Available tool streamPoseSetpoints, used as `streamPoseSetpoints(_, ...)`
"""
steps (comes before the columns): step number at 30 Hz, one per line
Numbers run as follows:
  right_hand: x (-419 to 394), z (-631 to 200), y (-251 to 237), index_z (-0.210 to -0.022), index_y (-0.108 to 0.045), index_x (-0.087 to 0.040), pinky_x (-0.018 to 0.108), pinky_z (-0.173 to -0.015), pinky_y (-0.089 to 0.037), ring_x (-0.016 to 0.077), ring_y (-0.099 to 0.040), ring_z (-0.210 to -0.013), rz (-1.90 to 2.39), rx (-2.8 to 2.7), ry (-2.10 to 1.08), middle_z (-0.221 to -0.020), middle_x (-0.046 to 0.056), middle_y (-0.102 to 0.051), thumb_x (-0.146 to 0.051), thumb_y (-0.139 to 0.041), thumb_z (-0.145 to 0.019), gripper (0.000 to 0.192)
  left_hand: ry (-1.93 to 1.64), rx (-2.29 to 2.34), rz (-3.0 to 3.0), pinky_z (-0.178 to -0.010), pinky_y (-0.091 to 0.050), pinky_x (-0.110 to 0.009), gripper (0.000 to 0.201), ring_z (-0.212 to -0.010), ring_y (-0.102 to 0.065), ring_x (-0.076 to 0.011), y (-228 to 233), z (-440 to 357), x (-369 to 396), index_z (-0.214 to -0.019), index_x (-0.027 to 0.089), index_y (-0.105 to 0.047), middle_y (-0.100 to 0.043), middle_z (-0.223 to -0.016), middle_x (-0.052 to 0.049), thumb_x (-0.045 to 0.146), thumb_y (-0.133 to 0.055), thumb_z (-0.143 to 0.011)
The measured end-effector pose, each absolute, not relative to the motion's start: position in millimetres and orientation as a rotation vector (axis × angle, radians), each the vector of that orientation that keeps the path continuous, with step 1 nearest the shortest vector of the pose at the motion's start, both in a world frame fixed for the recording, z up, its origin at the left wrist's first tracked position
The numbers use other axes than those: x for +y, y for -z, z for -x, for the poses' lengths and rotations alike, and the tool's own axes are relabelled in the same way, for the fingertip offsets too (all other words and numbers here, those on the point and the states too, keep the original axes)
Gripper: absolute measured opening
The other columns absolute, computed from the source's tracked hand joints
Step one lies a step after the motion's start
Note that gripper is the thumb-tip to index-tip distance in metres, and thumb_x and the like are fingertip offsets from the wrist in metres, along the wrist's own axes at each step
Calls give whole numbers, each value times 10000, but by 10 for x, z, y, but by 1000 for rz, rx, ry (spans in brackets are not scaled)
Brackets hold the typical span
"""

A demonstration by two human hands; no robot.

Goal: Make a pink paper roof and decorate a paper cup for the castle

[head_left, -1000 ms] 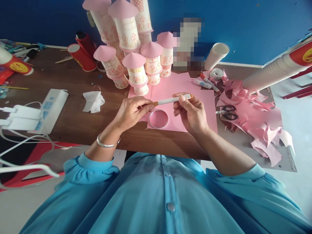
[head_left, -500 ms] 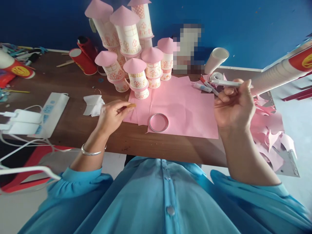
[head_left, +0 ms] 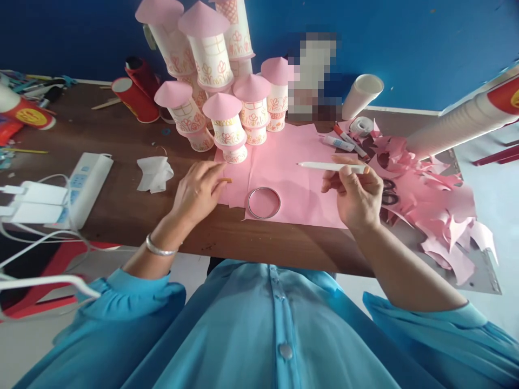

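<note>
My right hand (head_left: 357, 197) holds a white pen (head_left: 330, 167) level above the pink paper sheet (head_left: 300, 162), its tip pointing left. My left hand (head_left: 198, 189) rests at the sheet's left edge and pinches the pen's small orange cap (head_left: 226, 180). A metal ring (head_left: 264, 202) lies flat on the sheet between my hands, touched by neither. Behind the sheet stands a cluster of paper-cup towers with pink cone roofs (head_left: 219, 81).
Pink paper scraps (head_left: 438, 200) and scissors (head_left: 390, 192) lie to the right, with glue tubes (head_left: 338, 141) and a tape roll (head_left: 360, 125) behind. A power strip with plugs (head_left: 77, 183), a crumpled tissue (head_left: 154, 173) and red cups (head_left: 135, 97) sit on the left. A stack of cups (head_left: 462, 124) lies far right.
I pulled the cap off the pen; my right hand swung out to the right with it, then came back over the sheet. My left hand settled at the sheet's edge with the cap.
</note>
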State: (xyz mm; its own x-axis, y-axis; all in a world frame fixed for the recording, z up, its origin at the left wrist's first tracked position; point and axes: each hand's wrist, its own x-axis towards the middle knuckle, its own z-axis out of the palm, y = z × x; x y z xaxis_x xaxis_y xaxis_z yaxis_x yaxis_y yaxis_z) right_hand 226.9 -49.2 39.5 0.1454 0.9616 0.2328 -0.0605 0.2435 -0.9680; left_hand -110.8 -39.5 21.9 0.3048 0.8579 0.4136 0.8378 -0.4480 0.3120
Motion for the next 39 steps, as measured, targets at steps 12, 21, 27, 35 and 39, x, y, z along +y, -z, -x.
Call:
streamPoseSetpoints(12, -360, -2278, -496, -883, -791, -220, 314, -506, -548, 154, -629, -549, 1072, -1166, -979, -665, -4, -667, -546, -872, -794, 349, -462, 1043, -2860, -1294, -339, -580, 754, -1607, -267, -380, -63, 132, -1031, -1610, -8, -282, -390, -1658, -288, 465, -490, -1061)
streamPoseSetpoints(21, -198, -2207, -551, -879, -772, -213, 291, -501, -555, 141, -627, -544, 1088, -1276, -1071, -673, -3, -675, -553, -867, -804, 361, -472, 1003, -2799, -1294, -304, -577, 1124, -1604, -261, -407, 222, 173, -946, -1613, -34, -229, -333, -1657, -344, 807, -455, -902)
streamPoseSetpoints(27, 88, -1845, -578, -845, -711, -191, 241, -509, -519, 103, -596, -544, 1027, -1566, -1267, -665, -18, -656, -516, -810, -878, 340, -481, 994, -2763, -1292, -306, -562, 1135, -1612, -239, -399, 214, 167, -945, -1622, -29, -196, -310, -1666, -342, 802, -476, -901)
streamPoseSetpoints(35, 433, -1387, -487, -771, -655, -183, 206, -491, -480, 87, -569, -519, 924, -1937, -1515, -597, -38, -630, -484, -814, -881, 357, -479, 1052, -2749, -1294, -307, -555, 1141, -1611, -246, -398, 221, 144, -964, -1637, -11, -185, -303, -1678, -322, 786, -524, -894)
streamPoseSetpoints(39, 519, -1328, -452, -766, -651, -169, 201, -493, -486, 79, -569, -513, 905, -1982, -1581, -607, -28, -644, -438, -818, -888, 339, -486, 1052, -2747, -1295, -304, -562, 1120, -1608, -259, -404, 222, 142, -965, -1638, 0, -207, -292, -1684, -315, 787, -516, -903)
